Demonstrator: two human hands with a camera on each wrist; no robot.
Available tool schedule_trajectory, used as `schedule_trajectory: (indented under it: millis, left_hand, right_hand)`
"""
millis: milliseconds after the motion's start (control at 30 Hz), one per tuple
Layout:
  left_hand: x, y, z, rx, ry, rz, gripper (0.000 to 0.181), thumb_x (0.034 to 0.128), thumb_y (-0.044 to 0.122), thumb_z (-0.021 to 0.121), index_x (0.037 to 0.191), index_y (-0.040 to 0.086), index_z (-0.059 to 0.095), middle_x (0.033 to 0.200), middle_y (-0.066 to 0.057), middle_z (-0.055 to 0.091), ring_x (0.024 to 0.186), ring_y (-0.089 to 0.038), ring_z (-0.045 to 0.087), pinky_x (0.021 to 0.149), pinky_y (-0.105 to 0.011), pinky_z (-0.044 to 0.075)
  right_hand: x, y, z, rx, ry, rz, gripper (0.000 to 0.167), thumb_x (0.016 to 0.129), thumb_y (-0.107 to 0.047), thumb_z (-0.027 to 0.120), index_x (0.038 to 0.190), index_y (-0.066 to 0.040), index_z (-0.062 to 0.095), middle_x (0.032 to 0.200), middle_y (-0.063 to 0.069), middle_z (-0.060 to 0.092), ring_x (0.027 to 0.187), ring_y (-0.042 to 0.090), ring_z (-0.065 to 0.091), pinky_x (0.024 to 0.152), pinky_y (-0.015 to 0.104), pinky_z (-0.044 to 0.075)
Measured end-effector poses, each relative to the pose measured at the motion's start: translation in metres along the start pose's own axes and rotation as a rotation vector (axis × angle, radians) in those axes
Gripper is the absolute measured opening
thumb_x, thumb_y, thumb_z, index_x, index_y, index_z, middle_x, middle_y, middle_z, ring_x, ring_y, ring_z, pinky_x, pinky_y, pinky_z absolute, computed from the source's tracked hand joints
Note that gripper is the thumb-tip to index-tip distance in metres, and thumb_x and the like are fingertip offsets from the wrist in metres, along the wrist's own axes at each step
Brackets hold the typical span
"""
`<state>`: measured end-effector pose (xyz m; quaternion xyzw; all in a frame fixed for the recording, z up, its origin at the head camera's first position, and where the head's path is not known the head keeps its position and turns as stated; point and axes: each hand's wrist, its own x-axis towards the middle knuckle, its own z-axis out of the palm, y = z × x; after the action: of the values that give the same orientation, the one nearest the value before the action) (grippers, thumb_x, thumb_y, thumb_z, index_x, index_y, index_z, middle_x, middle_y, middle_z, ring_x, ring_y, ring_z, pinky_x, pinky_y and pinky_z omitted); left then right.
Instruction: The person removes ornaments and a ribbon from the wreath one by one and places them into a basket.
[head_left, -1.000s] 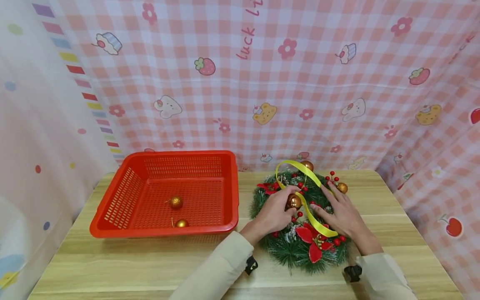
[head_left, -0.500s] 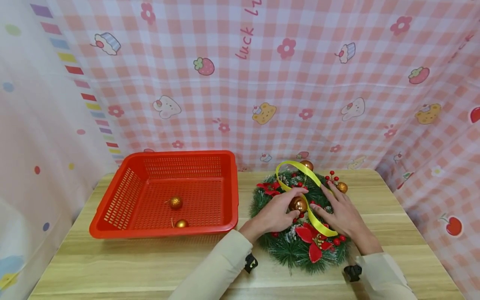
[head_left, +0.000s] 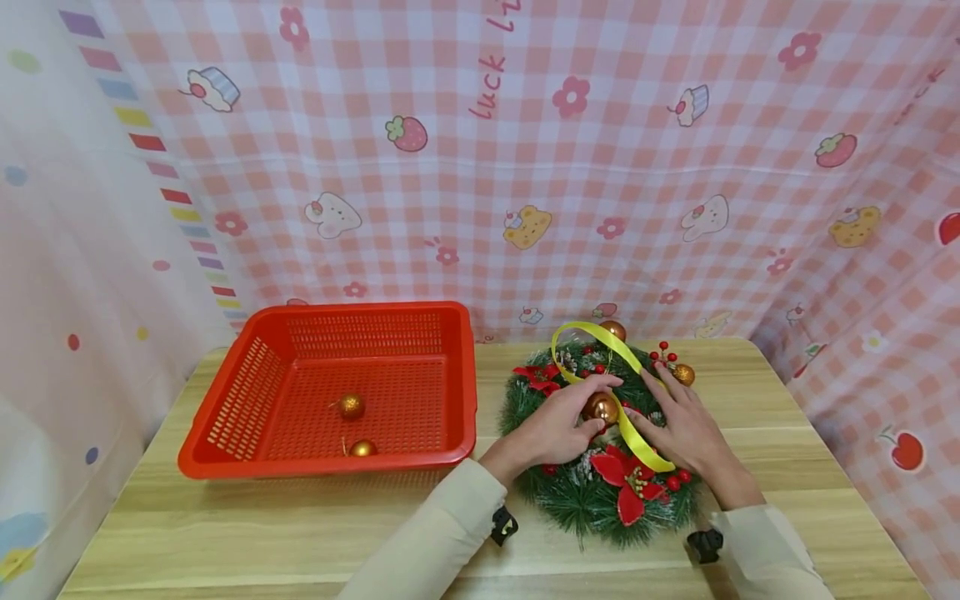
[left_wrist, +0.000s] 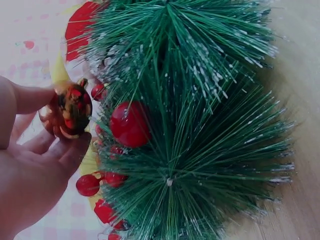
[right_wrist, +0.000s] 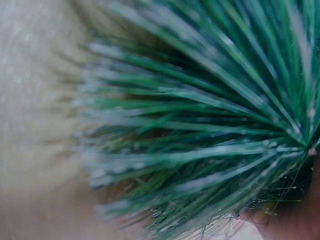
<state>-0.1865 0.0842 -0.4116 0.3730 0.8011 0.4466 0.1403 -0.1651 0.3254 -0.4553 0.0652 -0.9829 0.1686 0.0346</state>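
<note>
My left hand (head_left: pixel 551 427) pinches a shiny copper-gold Christmas ball (head_left: pixel 602 408) between thumb and fingers, over the middle of a green wreath (head_left: pixel 573 504). In the left wrist view, this ball (left_wrist: pixel 67 110) is held beside red berries (left_wrist: pixel 131 124) and pine needles. A yellow ribbon (head_left: pixel 647 450) loops across the wreath and passes close by the ball. Fingers extended, my right hand (head_left: pixel 686 429) rests on the wreath's right side, beside the ribbon. Blurred needles (right_wrist: pixel 210 130) fill most of the right wrist view. Red poinsettias (head_left: pixel 628 483) decorate the wreath.
Left of the wreath stands a red plastic basket (head_left: pixel 180 458) with two gold balls (head_left: pixel 351 407) inside. Further balls (head_left: pixel 683 375) sit at the wreath's far and right edges. A checked curtain (head_left: pixel 465 192) hangs behind the wooden table (head_left: pixel 300 533).
The left hand has shifted slightly to the right with the ball, bringing it closer to the ribbon and the right hand. The right hand has stayed nearly still.
</note>
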Motion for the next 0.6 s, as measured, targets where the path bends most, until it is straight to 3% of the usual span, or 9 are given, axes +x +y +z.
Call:
schedule_trajectory:
  millis: [233,300,467,600]
  left_hand:
    - [0.0048,-0.0042,0.0044,0.02,0.023,-0.103,0.054,0.1021,0.007,0.051,0.15,0.028,0.037,0.144,0.0,0.05,0.107,-0.007,0.059,0.078,-0.021,0.049]
    - [0.0049,-0.0062,0.0047,0.049,0.035,-0.114,0.055,0.1016,0.008,0.053,0.15,0.029,0.037,0.147,0.001,0.049,0.111,-0.008,0.059,0.08,-0.023,0.049]
    - [0.0057,-0.0076,0.0045,0.193,0.094,-0.097,0.056,0.0998,0.011,0.058,0.151,0.024,0.038,0.149,0.003,0.048,0.127,-0.015,0.054,0.097,-0.031,0.049]
    - [0.0064,-0.0072,0.0055,0.322,0.158,-0.089,0.056,0.0975,0.015,0.063,0.149,0.021,0.042,0.145,0.002,0.053,0.125,-0.017,0.057,0.097,-0.035,0.05]
  right_hand:
    - [-0.0016,-0.001,-0.0004,0.007,-0.006,0.01,0.08,0.098,-0.055,0.05,0.156,-0.005,0.027,0.161,0.025,0.018,0.14,0.055,0.023,0.101,0.074,0.03]
    - [-0.0016,-0.001,-0.0006,0.005,-0.006,0.011,0.081,0.098,-0.055,0.05,0.156,-0.005,0.026,0.161,0.025,0.018,0.14,0.055,0.023,0.101,0.074,0.03]
    - [-0.0018,-0.0014,-0.0019,0.009,-0.006,0.012,0.081,0.098,-0.056,0.05,0.157,-0.006,0.026,0.161,0.024,0.018,0.14,0.055,0.023,0.1,0.074,0.03]
    - [-0.0016,-0.0015,-0.0021,0.012,-0.008,0.014,0.081,0.097,-0.057,0.05,0.157,-0.007,0.025,0.161,0.023,0.017,0.14,0.055,0.023,0.1,0.074,0.03]
